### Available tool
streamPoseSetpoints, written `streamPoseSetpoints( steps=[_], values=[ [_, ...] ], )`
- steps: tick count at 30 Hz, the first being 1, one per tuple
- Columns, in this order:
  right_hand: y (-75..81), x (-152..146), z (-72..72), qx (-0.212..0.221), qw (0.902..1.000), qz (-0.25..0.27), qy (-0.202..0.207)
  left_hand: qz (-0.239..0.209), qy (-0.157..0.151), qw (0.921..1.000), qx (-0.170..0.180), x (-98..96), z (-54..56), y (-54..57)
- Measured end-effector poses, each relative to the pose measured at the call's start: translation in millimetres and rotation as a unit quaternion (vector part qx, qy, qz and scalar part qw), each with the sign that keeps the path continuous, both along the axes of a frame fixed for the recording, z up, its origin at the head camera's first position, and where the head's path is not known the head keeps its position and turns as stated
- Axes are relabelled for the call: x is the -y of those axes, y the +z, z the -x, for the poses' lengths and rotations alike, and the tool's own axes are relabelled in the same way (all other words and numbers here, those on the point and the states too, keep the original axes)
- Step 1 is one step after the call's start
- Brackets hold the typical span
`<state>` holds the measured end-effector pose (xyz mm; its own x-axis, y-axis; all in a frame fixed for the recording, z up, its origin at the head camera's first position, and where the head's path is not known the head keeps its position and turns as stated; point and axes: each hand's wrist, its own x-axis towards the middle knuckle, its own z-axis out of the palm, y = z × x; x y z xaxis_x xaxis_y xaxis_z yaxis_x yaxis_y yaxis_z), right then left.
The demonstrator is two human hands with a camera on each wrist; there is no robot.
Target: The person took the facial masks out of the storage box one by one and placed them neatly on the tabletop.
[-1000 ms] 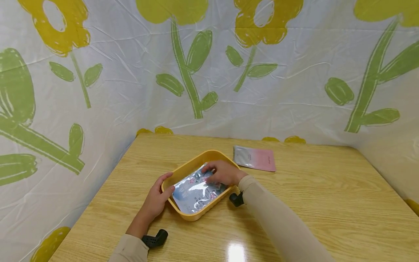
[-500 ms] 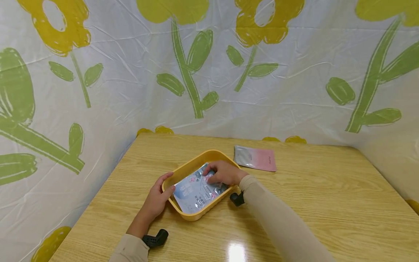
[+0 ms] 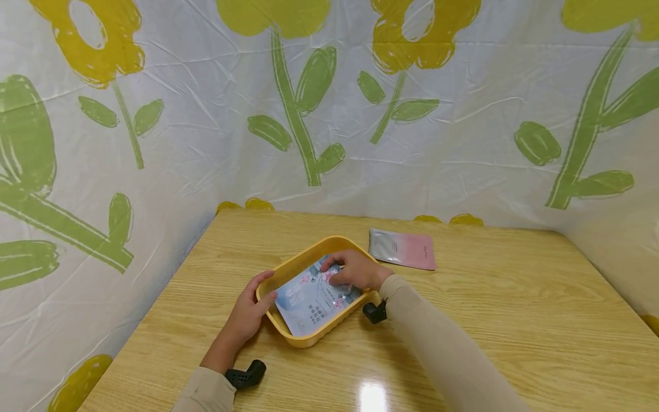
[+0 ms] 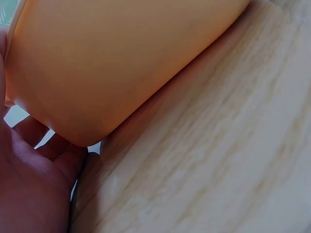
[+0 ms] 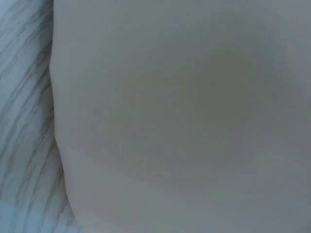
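A yellow plastic basket (image 3: pixel 304 341) stands on the wooden table, turned at an angle. My left hand (image 3: pixel 246 313) grips its left end, thumb over the rim and fingers along the outside. In the left wrist view, fingers (image 4: pixel 63 155) reach round the basket's lower corner (image 4: pixel 97 82). Inside the basket lies a pale blue sheet mask packet (image 3: pixel 306 312) with pink flowers and printed characters. From the right side my right hand (image 3: pixel 357 270) reaches in, thumb and forefinger pinching the packet near its far end. That hand hides part of the packet.
A pink and silver packet (image 3: pixel 404 249) lies flat on the table (image 3: pixel 494 309) behind and right of the basket. A flower-print curtain (image 3: pixel 216 114) hangs round the table. A blurred pale surface (image 5: pixel 180 116) fills most of the right wrist view.
The glare on the blue packet has faded and its print shows more plainly, as its surface has tilted. My right fingers have shifted slightly; the left hand and basket stay put.
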<state>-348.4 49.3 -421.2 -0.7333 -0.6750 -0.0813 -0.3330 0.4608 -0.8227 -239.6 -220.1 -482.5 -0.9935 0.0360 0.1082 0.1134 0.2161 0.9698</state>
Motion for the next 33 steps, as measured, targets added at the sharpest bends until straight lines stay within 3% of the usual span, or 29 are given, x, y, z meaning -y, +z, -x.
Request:
streamPoseSetpoints(
  steps=[20, 33],
  values=[
    [7.8, -11, -10.5, -0.001, 0.9941, 0.071, -0.082, -0.015, -0.01, 0.9998, 0.004, -0.2, -0.4, -0.1],
    [14.8, -48, -9.5, -0.024, 0.982, 0.125, -0.139, -0.009, -0.002, 0.9999, 0.009, -0.9, -1.3, 3.2]
  ],
)
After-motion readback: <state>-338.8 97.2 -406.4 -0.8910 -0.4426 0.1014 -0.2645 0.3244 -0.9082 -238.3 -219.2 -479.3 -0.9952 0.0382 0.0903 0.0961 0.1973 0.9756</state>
